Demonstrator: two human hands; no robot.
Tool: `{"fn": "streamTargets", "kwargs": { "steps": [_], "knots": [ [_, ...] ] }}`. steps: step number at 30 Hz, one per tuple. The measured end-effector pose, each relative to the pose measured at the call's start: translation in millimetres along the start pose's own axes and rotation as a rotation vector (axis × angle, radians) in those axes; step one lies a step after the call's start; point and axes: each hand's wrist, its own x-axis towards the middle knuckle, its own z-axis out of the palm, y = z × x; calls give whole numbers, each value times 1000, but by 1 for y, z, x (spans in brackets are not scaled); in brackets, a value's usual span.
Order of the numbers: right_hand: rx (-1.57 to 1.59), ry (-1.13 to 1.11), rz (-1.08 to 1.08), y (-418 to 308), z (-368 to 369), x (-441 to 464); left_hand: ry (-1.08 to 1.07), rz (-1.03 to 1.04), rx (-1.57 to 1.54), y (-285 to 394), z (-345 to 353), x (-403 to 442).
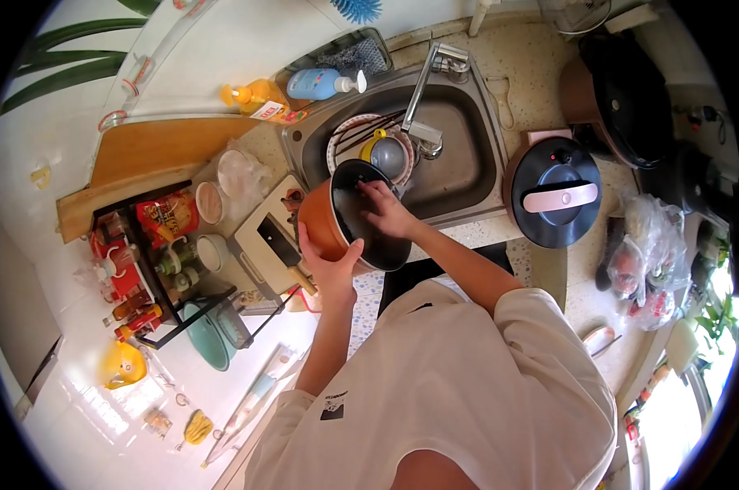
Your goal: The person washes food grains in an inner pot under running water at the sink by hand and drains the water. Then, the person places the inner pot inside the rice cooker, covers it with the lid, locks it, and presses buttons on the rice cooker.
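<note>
A cooker's inner pot [318, 218], copper-coloured outside and black inside, is tilted on its side in front of the sink. My left hand [330, 265] grips it from below, thumb over the rim and fingers along the outer wall. Inside the pot's mouth is my right hand [388, 214], its fingers stretched toward the dark inner wall; whether the fingertips touch something small there I cannot tell. Just beyond the pot, the metal sink [467, 192] holds a patterned bowl [334, 155], dark chopsticks [375, 131] and a grey-and-yellow round item [387, 155].
A faucet [422, 90] reaches over the sink. Soap bottles [312, 84] stand behind it. On the right counter are a round cooker [553, 192] with a pink handle and bagged produce [651, 253]. A cutting board [267, 241] and black rack [165, 314] are at left.
</note>
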Motion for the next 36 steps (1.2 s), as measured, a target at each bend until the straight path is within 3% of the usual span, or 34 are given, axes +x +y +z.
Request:
{"fn": "streamTargets", "kwargs": {
  "steps": [21, 36],
  "knots": [
    [25, 43, -50, -4, -2, -4, 49, 143, 411, -9, 3, -2],
    [52, 83, -89, -5, -3, 0, 31, 190, 461, -5, 11, -1]
  ]
}}
